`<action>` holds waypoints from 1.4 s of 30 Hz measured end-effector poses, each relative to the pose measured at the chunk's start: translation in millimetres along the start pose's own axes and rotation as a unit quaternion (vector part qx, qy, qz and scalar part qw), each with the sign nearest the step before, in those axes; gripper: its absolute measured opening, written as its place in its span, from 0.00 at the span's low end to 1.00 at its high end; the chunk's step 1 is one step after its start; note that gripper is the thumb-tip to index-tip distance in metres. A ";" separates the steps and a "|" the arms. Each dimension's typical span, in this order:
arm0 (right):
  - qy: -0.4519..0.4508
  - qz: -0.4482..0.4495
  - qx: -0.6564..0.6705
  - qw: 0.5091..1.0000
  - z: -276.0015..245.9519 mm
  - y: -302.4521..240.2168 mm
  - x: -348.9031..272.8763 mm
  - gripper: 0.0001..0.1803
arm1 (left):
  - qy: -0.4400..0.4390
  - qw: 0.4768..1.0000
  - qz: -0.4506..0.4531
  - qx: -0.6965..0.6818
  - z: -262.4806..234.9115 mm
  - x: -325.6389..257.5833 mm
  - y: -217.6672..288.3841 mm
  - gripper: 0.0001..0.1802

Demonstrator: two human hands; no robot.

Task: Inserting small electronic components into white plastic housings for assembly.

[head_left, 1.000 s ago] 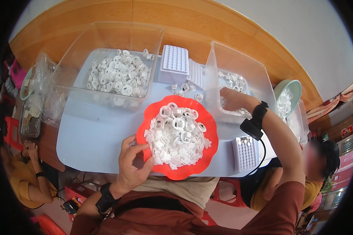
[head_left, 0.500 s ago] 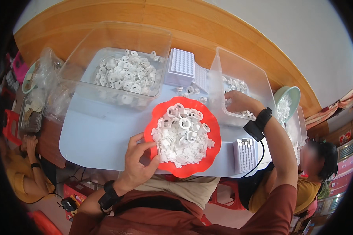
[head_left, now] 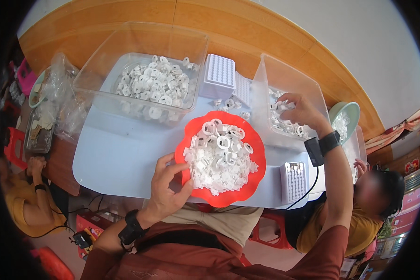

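Note:
My left hand [head_left: 167, 185] is at the left rim of a red scalloped bowl [head_left: 254, 184], its thumb and fingertips on the edge. The bowl is heaped with small white plastic pieces [head_left: 214, 179], and several round white ring-shaped parts [head_left: 223, 142] lie on top. At the right, my right hand [head_left: 305, 112] is over a clear plastic bin [head_left: 284, 77] of white parts [head_left: 289, 127]. Its thumb and index finger are curved and apart, with white parts visible between and below them. Nothing is plainly held there.
A larger clear bin [head_left: 102, 100] of round white parts stands back left. Between the bins are a stacked white block with rows of holes [head_left: 219, 74] and loose parts. Another holed block [head_left: 294, 184] is front right, near a green bowl [head_left: 352, 114]. Other people sit at both sides.
My right hand has risen and shifted right inside the right bin, uncovering more of its white parts. My left hand stays at the red bowl's rim. The whole view has shifted slightly.

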State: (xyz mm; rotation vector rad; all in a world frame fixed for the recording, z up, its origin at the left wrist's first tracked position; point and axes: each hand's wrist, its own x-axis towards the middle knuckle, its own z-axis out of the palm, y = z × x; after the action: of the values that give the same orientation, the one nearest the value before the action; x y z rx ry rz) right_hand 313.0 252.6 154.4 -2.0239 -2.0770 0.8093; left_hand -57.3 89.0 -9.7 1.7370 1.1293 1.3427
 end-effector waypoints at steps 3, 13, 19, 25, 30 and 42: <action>0.051 0.027 0.061 0.996 -9.6 -30.8 -20.5 0.21 | -0.008 0.999 0.024 0.035 -1.5 -1.5 -4.1 0.22; -0.025 -0.288 0.006 0.957 34.8 -91.3 -40.5 0.20 | 0.009 1.000 0.006 0.002 2.1 -1.9 -3.9 0.23; -0.046 -0.310 -0.069 0.947 84.8 -105.7 -25.8 0.21 | -0.008 1.000 0.013 0.008 0.0 -3.8 -5.9 0.22; -0.025 -0.279 -0.130 0.951 103.1 -98.4 -19.9 0.24 | -0.003 0.999 0.031 0.019 1.7 -3.8 -8.8 0.22; 0.003 -0.280 -0.110 0.954 103.5 -94.4 -29.0 0.26 | -0.004 1.000 0.024 0.013 1.1 -4.4 -7.9 0.22; 0.053 -0.228 -0.050 0.971 99.0 -96.2 -50.5 0.24 | 0.000 0.999 0.029 0.022 1.7 -4.2 -8.3 0.23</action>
State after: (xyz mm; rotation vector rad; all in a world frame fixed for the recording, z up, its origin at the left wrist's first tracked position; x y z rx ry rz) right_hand 187.6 180.5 128.1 -1.4886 -2.4191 0.5094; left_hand -58.1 88.6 -19.1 1.8139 1.1240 1.3622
